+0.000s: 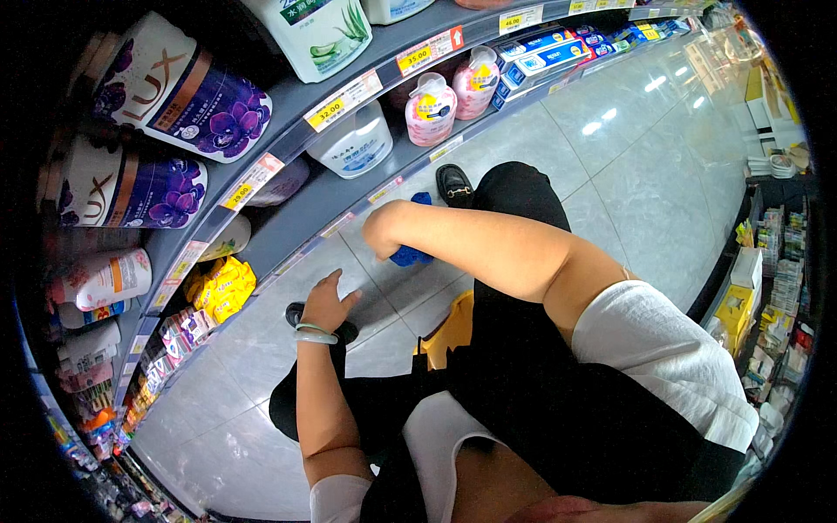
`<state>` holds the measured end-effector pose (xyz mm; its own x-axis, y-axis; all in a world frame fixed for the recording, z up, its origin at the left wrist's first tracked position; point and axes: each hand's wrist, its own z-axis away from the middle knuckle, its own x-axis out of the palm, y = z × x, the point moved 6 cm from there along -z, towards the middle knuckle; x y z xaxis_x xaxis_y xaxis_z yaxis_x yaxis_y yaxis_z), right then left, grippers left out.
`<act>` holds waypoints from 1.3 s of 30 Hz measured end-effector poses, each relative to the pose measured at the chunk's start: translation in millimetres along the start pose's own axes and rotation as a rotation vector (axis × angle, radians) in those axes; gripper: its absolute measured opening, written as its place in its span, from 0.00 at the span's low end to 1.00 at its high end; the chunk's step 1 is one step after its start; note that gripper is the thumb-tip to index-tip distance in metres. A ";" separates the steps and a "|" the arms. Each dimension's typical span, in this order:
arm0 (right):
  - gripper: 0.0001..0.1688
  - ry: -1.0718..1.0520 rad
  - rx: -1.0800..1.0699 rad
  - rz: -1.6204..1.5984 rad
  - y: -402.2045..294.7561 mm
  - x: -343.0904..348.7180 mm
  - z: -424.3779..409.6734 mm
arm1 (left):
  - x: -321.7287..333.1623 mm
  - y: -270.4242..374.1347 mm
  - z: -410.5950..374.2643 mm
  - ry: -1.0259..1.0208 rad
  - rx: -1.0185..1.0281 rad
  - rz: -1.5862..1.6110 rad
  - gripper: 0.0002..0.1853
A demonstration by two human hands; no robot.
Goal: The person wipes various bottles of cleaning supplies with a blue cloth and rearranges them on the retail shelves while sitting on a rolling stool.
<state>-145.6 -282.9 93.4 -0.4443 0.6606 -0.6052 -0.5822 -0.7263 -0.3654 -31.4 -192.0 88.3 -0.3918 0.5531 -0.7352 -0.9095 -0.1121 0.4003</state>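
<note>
My right hand [384,229] is bent at the wrist and closed around a blue cloth [413,256], which hangs out past the wrist on both sides. Much of the cloth and the fingertips are hidden behind the hand. It hovers near the front edge of the bottom shelf [307,222]; whether they touch, I cannot tell. My left hand [327,304], with bangles at the wrist, is over the tiled floor, fingers spread and holding nothing. On the bottom shelf nearest the right hand are a white bottle [356,147] and a pink pump bottle [431,111].
Big Lux bottles [216,98] line the upper shelf beside a white aloe bottle [320,33]. Yellow packets [225,287] and toothpaste boxes [543,62] sit low down. Between my legs is a yellow plastic object [448,327]. Another stocked shelf [745,294] stands at right.
</note>
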 end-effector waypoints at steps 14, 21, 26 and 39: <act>0.25 0.082 -0.047 0.007 9.9 3.3 18.8 | 4.4 6.2 -18.5 0.046 0.077 0.056 0.33; 0.26 0.208 0.116 -0.099 55.9 11.7 62.4 | -5.5 36.5 -31.9 0.196 0.146 -0.052 0.38; 0.29 0.265 0.252 -0.140 83.2 45.8 108.0 | -17.1 123.7 -15.8 0.120 0.358 0.520 0.40; 0.32 0.490 0.272 -0.515 157.7 74.2 176.5 | -50.0 191.7 -116.9 0.469 0.370 0.176 0.54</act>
<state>-390.6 -314.9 115.8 0.2451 0.6976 -0.6733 -0.8095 -0.2349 -0.5380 -202.3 -337.7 137.8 -0.6277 0.1215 -0.7689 -0.7497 0.1717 0.6391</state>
